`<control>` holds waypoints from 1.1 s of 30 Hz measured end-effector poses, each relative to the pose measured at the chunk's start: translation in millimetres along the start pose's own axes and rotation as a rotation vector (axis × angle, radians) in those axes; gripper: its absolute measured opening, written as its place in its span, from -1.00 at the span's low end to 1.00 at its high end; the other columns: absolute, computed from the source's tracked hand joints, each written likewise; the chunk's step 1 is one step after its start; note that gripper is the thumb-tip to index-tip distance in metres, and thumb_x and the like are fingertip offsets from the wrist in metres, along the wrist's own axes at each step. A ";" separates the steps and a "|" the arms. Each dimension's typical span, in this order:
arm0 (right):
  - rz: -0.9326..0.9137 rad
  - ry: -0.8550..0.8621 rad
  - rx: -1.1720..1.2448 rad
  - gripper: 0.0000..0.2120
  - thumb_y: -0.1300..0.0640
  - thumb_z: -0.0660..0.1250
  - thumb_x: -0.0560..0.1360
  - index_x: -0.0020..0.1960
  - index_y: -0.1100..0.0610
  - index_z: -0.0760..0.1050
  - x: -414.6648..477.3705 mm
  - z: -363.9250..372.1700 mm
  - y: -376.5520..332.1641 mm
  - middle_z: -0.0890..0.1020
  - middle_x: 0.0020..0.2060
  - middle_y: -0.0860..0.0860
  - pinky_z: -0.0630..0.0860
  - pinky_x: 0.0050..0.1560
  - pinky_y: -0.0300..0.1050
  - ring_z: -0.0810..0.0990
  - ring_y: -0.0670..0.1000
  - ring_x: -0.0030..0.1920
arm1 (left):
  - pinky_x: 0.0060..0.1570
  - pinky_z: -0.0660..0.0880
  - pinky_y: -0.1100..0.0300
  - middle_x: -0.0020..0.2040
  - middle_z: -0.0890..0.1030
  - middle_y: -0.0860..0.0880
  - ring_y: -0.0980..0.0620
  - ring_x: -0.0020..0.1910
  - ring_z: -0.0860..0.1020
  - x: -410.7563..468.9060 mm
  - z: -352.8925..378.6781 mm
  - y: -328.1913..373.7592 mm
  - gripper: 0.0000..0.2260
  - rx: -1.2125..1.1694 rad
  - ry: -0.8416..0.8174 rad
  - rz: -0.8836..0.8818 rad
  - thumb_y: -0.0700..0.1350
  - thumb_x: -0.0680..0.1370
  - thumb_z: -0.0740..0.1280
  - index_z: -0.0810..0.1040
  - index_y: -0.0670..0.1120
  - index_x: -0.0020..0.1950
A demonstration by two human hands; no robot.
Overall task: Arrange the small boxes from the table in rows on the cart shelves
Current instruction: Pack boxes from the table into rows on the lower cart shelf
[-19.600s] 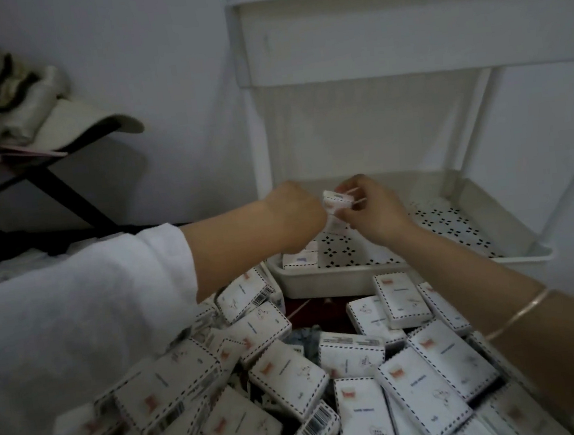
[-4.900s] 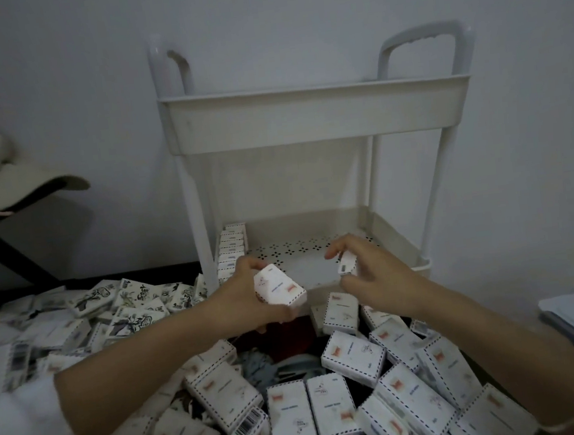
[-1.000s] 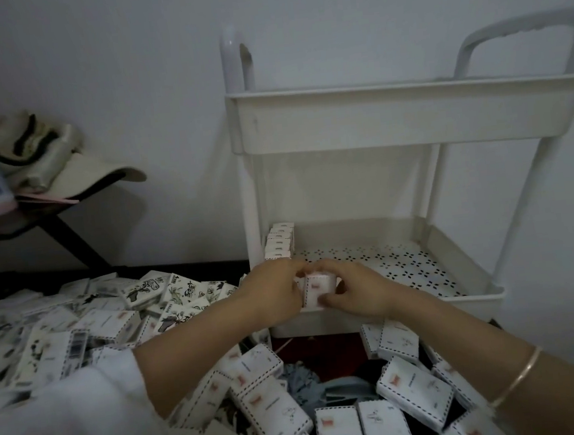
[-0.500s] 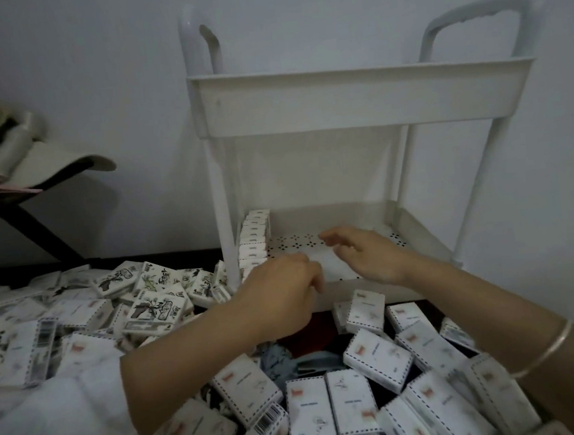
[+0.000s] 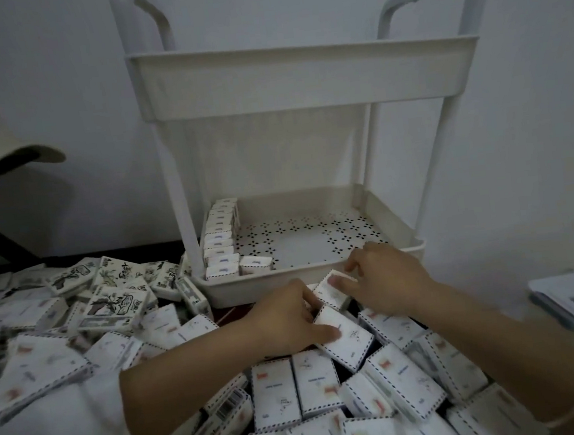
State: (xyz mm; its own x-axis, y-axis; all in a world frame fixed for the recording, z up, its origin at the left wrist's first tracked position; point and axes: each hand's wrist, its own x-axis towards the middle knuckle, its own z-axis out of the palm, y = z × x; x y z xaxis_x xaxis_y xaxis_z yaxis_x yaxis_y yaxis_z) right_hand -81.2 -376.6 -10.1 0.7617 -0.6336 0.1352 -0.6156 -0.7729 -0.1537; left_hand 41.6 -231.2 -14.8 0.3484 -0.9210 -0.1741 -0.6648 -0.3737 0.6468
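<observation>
Left hand (image 5: pixel 286 321) grips a small box (image 5: pixel 346 343), right hand (image 5: pixel 389 280) pinches a second box (image 5: pixel 331 292); print too blurred to read.

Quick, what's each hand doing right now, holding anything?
Left hand: closed, gripping the nearer box in the pile.
Right hand: closed, pinching the farther box.

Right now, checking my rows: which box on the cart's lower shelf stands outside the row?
The lone box at the front of the shelf, right of the row along its left wall; all others stand in that line.
</observation>
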 end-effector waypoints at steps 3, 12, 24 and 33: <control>0.005 -0.082 -0.003 -0.44 -0.43 0.21 0.42 0.21 -0.08 0.54 0.4 1.7 -5.6 0.59 -0.02 -0.05 0.55 0.00 -0.05 0.56 -0.02 -0.01 | -0.17 0.61 0.13 -0.07 0.61 -0.06 0.11 -0.20 0.57 -5.1 -8.6 -0.4 -0.65 -0.166 -0.023 -0.023 0.02 0.38 0.54 0.48 0.02 0.06; 0.123 -0.118 0.475 -0.63 -0.15 0.48 0.40 0.09 -0.02 0.49 2.4 5.6 -3.3 0.61 -0.13 -0.14 0.52 -0.27 -0.16 0.60 -0.12 -0.23 | -0.21 0.60 0.28 0.05 0.64 -0.13 0.06 -0.18 0.66 -26.6 -39.0 -9.6 -0.79 -0.479 -0.177 -0.191 -0.29 0.50 0.40 0.54 -0.16 0.12; 0.064 -0.025 0.880 -0.78 0.14 0.52 0.40 -0.08 -0.04 0.51 14.3 -3.1 0.9 0.62 -0.01 -0.14 0.62 -0.02 0.03 0.65 -0.04 -0.06 | -0.22 0.53 0.35 -0.05 0.57 0.12 0.20 -0.13 0.59 8.0 -104.6 16.8 -0.67 -0.027 0.572 0.302 -0.11 0.49 0.44 0.45 0.05 0.20; 0.068 0.037 1.096 -0.83 0.24 0.41 0.48 0.01 0.03 0.53 34.4 -5.5 -6.7 0.61 0.00 -0.06 0.44 -0.46 -0.30 0.59 -0.15 -0.45 | 0.02 0.47 0.16 0.07 0.61 0.00 0.00 0.06 0.55 64.1 -110.9 -18.6 -0.74 0.417 0.412 0.210 -0.24 0.47 0.39 0.53 -0.02 0.13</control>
State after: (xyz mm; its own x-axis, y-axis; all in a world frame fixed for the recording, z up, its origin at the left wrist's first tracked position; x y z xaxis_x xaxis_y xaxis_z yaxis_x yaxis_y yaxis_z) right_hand -52.0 -393.4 1.0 0.7154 -0.6884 0.1198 -0.1290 -0.2986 -0.9456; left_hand 149.5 -271.2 44.3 0.3531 -0.8926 0.2803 -0.9201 -0.2771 0.2768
